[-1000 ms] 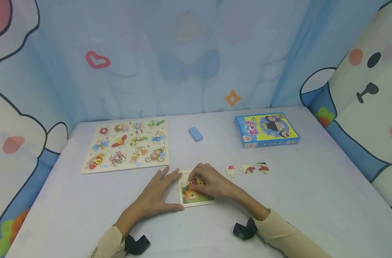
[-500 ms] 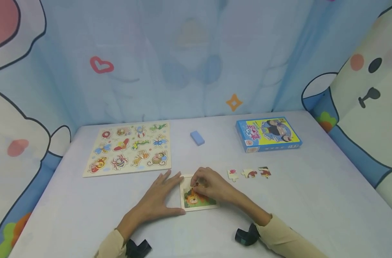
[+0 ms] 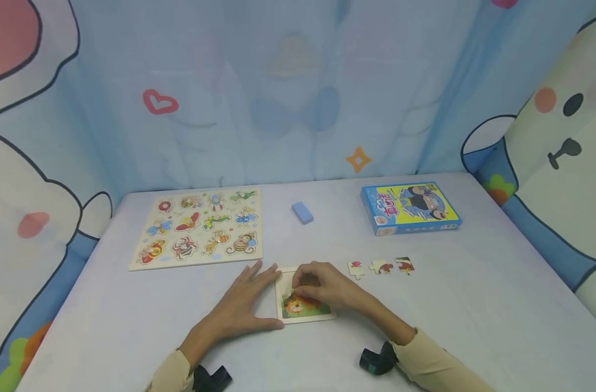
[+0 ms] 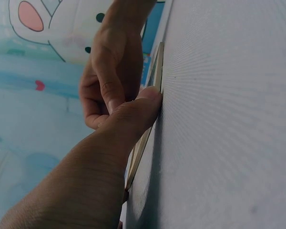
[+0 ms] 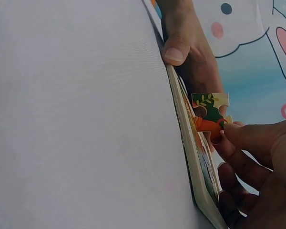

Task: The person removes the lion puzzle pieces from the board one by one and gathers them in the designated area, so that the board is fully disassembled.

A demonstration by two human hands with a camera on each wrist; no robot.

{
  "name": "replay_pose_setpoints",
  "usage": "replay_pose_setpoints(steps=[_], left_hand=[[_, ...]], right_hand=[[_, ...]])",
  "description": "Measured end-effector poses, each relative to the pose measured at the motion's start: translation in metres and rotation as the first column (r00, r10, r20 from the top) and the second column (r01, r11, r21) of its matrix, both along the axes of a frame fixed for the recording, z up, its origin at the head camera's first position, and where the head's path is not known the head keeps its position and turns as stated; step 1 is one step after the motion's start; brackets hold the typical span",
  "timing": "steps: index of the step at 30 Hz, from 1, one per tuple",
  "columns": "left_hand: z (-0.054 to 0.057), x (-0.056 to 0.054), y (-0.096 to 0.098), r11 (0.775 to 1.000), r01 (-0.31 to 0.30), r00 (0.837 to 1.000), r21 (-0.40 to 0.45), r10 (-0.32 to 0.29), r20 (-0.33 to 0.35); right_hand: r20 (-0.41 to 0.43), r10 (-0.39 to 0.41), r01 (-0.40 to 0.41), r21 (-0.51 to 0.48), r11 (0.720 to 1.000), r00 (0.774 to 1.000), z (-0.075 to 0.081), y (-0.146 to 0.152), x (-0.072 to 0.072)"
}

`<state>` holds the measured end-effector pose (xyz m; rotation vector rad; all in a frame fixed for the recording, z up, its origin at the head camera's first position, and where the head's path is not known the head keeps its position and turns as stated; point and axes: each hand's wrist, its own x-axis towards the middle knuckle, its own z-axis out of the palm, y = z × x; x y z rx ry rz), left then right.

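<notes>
My left hand [image 3: 241, 305] spreads beside the small wooden puzzle tray [image 3: 280, 299], thumb at its near left corner and fingertips along its left side. In my right hand [image 3: 324, 283], thumb and fingers pinch a jigsaw piece [image 5: 210, 112] printed with green leaves and an orange patch. The right wrist view shows this piece tilted up over the tray. A lion picture [image 3: 302, 307] shows in the near part of the tray; my right hand covers much of its far part. Three loose jigsaw pieces [image 3: 381, 267] lie in a row to the right.
A large wooden board with insect pictures [image 3: 197, 228] lies at the back left. Behind the tray is a small blue block [image 3: 302, 213]. A blue and yellow box [image 3: 411, 208] sits at the back right, before the blue curtain [image 3: 288, 147].
My right hand has shifted slightly toward the tray's far left with the jigsaw piece. My left hand keeps its place at the tray. The head view has tilted a little.
</notes>
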<state>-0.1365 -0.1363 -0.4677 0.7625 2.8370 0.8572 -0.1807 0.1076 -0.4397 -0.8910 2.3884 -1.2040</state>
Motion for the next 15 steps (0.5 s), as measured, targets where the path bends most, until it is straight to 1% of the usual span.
replay_pose_setpoints(steps=[7,12,15], left_hand=[[0.0012,0.0,0.0013,1.0,-0.006,1.0,-0.011,0.006,0.011],[0.001,0.0001,0.0015,1.0,-0.006,1.0,-0.004,0.006,0.008],[0.0008,-0.0005,0.0014,1.0,-0.007,1.0,-0.001,0.007,0.002]], right_hand=[[0.036,0.024,-0.024,-0.013,1.0,0.999,-0.0018,0.0017,0.0001],[0.08,0.028,-0.026,-0.027,0.999,0.996,-0.0011,0.0007,0.0007],[0.085,0.026,-0.023,-0.041,0.999,0.996,-0.0007,0.0006,0.0]])
